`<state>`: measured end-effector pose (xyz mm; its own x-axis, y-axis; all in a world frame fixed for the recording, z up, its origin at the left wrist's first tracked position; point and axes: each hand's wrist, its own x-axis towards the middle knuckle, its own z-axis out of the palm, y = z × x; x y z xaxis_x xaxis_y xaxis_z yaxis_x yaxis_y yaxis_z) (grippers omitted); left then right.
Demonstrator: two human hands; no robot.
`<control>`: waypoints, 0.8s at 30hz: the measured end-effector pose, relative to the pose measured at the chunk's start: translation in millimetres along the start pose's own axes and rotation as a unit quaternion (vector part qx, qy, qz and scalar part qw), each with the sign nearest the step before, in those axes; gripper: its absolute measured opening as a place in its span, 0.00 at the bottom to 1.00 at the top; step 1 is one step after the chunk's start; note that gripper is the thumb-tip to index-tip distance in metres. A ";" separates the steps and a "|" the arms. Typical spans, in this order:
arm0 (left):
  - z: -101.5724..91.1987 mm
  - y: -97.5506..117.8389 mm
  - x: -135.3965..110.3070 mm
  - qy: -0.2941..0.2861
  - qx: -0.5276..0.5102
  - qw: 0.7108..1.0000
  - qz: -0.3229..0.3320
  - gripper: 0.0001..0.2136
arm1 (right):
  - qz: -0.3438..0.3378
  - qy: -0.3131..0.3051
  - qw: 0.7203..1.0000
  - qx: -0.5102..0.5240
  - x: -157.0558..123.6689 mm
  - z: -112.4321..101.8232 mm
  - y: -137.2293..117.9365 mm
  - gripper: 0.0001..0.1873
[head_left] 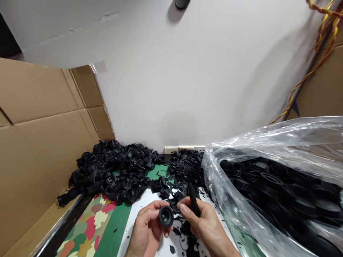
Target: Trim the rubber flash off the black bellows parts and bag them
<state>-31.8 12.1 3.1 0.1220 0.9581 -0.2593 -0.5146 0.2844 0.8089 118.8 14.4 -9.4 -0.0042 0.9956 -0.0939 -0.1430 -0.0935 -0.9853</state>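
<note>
My left hand point(146, 226) grips a small black rubber boot point(166, 216) between thumb and fingers. Its round open end, with a stepped inside, faces up toward me. Just to the right, my right hand point(207, 225) is closed around a slim black tool handle point(192, 198) that points up and away; I cannot make out its working end. The right thumb and fingertips are close to the boot's right side. Below both hands, black rubber scraps point(191, 242) litter a white sheet point(142, 203).
A heap of ribbed black rubber boots point(115, 167) lies at back left beside a cardboard box wall point(50, 132). Thin black trimmings point(186, 166) are piled against the wall. On the right, a clear plastic bag point(217, 171) holds many ribbed black boots point(270, 178). Twisted wires point(308, 75) hang behind it.
</note>
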 end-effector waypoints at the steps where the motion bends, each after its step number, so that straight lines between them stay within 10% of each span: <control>1: -0.8 -0.4 0.3 0.000 0.008 1.000 0.010 0.07 | 0.000 0.000 1.000 0.001 -0.2 -0.1 0.4 0.14; 17: -2.5 -11.8 1.3 0.026 0.185 0.977 0.106 0.23 | 0.027 -0.068 0.997 0.030 -3.4 2.7 -5.5 0.13; 24: -0.6 -10.3 -5.1 0.007 0.460 0.833 0.307 0.18 | 0.092 -0.062 0.991 0.078 7.8 2.4 16.0 0.25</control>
<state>-27.6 4.2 -4.2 0.0617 0.9341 0.3516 0.3922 -0.3466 0.8521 114.2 20.7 -25.5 -0.1637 0.9563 -0.2421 -0.2800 -0.2804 -0.9182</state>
